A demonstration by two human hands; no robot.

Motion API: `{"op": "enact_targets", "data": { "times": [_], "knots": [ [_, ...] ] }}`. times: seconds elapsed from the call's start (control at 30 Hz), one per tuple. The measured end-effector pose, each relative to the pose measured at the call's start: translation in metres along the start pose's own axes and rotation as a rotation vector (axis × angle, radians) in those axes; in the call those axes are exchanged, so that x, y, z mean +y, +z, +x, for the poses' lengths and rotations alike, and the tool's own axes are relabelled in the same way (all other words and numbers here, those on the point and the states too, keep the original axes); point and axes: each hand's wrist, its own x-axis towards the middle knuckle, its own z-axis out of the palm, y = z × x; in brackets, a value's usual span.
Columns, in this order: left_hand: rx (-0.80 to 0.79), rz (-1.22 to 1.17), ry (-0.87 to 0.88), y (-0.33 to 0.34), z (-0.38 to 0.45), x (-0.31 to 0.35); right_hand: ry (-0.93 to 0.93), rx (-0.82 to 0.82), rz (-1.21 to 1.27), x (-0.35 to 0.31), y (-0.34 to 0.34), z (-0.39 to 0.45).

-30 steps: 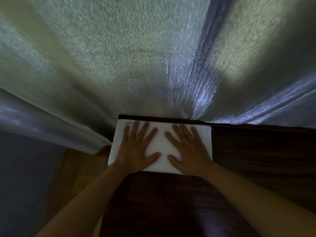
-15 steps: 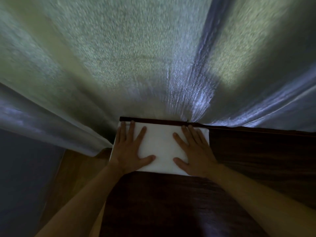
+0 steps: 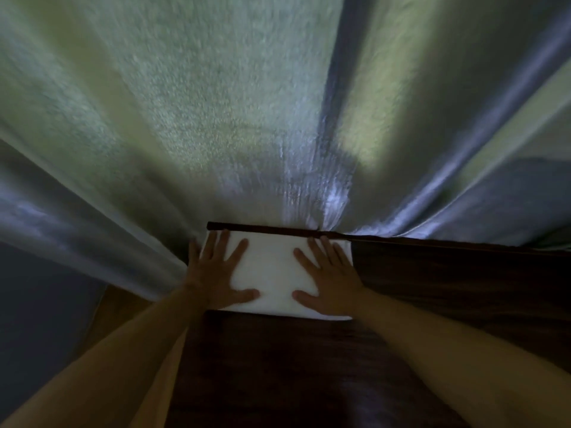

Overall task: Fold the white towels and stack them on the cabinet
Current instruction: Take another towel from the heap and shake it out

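Observation:
A folded white towel (image 3: 273, 274) lies flat on the far left corner of the dark wooden cabinet top (image 3: 448, 304), its far edge against the cabinet's back rim. My left hand (image 3: 216, 273) presses flat on the towel's left side, fingers spread, with the outer fingers over the towel's left edge. My right hand (image 3: 329, 278) presses flat on the towel's right side, fingers straight and pointing away from me. The room is dim, and I cannot tell whether more towels lie beneath this one.
Pale curtains (image 3: 216, 134) hang in folds right behind the cabinet and fill the upper view. The cabinet's left edge drops to a wooden floor (image 3: 123, 307) at the lower left. Bare dark cabinet top stretches to the right and toward me.
Both hands have slid apart toward the towel's left and right edges while staying flat on it. The towel has shifted slightly back toward the cabinet's rear rim.

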Motion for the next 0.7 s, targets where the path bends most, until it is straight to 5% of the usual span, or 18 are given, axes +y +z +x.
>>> {"op": "enact_targets", "data": {
  "times": [0.1,0.3,0.7],
  "knots": [
    [0.002,0.077,0.014,-0.038,-0.003,0.02,0.027,-0.037,0.098,-0.005,-0.035,-0.008],
    [0.351,0.156,0.23,-0.117,-0.019,0.106,0.15,0.178,0.295,0.005,-0.097,-0.068],
    [0.531,0.116,0.666,-0.196,-0.047,0.349,0.508,0.529,0.12,0.128,-0.178,-0.287]
  ]
}}
